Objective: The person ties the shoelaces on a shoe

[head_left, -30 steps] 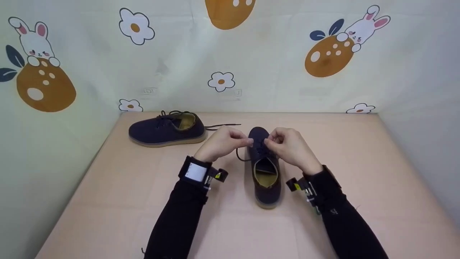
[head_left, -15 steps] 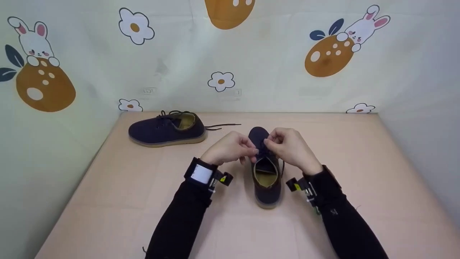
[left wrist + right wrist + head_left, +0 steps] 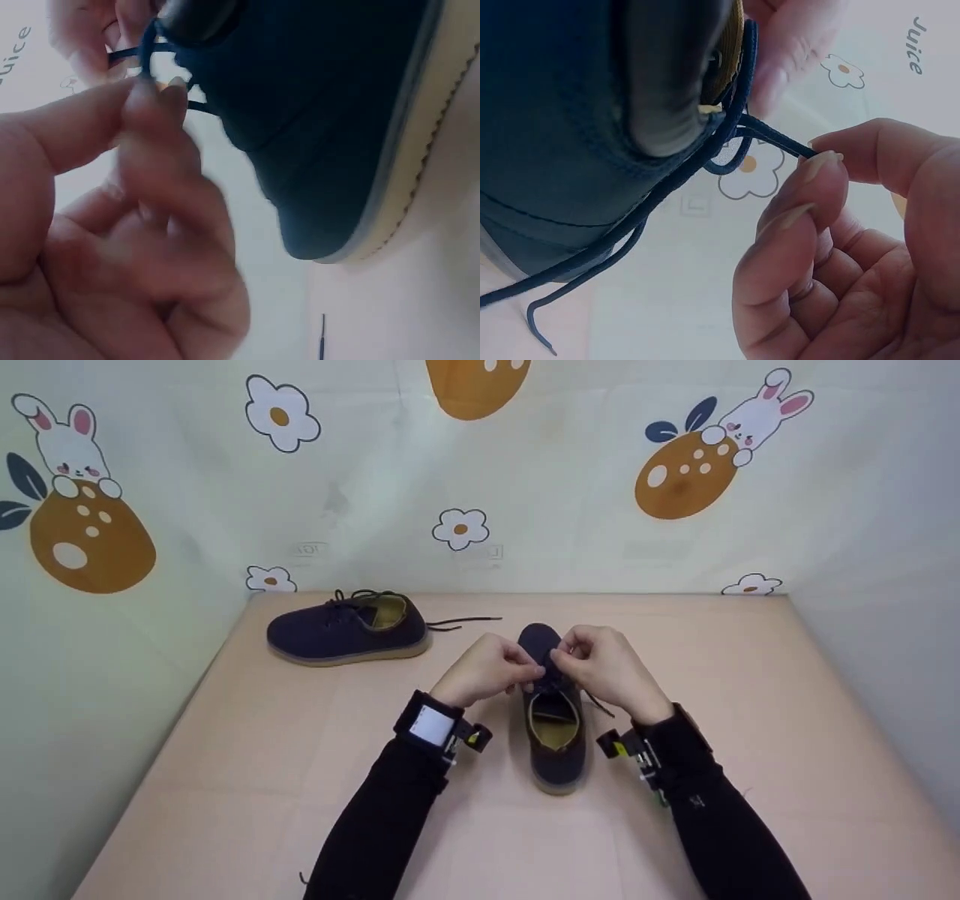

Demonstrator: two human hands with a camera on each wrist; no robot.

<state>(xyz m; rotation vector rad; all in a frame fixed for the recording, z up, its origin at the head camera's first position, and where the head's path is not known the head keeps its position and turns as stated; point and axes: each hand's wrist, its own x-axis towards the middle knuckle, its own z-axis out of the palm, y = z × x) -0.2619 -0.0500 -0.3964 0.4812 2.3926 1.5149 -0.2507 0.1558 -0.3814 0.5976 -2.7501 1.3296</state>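
shoe: dark navy lace-up, mid-tabletop, toe pointing away; looks light and soft-sided.
lace: thin, limp cord, probably slippery, so best pinched close to the eyelets.
left hand: fingertips pinching the lace, left of the shoe.
right hand: pinching the lace too.

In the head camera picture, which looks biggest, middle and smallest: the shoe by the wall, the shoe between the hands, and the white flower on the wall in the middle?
1. Shoe by the wall, side-on, looks biggest.
2. Shoe between the hands, partly hidden by the left hand and right hand, so unsure.
3. White flower, smallest.
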